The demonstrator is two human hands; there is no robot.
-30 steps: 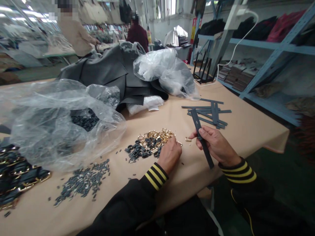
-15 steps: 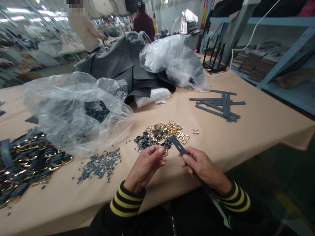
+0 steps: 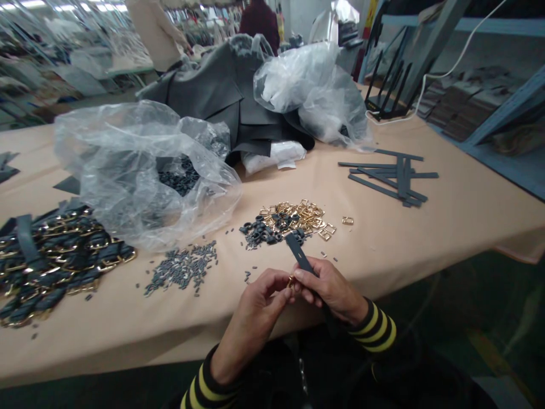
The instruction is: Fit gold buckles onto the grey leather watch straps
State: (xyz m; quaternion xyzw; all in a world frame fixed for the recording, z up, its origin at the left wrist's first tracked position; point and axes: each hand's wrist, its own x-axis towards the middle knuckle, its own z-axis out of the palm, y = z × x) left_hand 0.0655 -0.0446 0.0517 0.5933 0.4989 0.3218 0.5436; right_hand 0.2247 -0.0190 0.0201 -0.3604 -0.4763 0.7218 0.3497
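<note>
Gotta be a factory workshop: gold buckles piled mid-frame and dark strips right of centre on one big worktable, blue shelving upper right, ceiling lights upper left, and a person in beige standing below them.

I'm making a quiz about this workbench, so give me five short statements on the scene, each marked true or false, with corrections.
1. The right hand grips a dark strap. True.
2. The left hand lies flat on the table. False: its fingers pinch a gold-coloured metal piece.
3. A single gold buckle lies apart from the buckle pile. True.
4. The router sits inside a plastic bag. False: it stands uncovered on the table.
5. Loose dark strips lie crossed over one another. True.
</note>
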